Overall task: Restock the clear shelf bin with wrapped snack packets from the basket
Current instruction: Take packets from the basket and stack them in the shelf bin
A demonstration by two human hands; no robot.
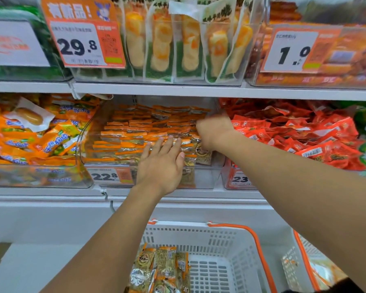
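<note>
Your left hand (160, 166) lies flat with fingers spread, pressing on the orange snack packets (135, 132) at the front of the clear shelf bin (205, 176). Your right hand (215, 130) reaches deeper in, fingers curled; I cannot tell if it pinches a packet. Keep the front rows down while you tuck packets in flat at the back. More packets wait in the white basket (224, 246) below.

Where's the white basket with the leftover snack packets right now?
In the head view, the white basket sits bottom centre, below the shelf's clear bin, with packets piled in its left side.
</note>
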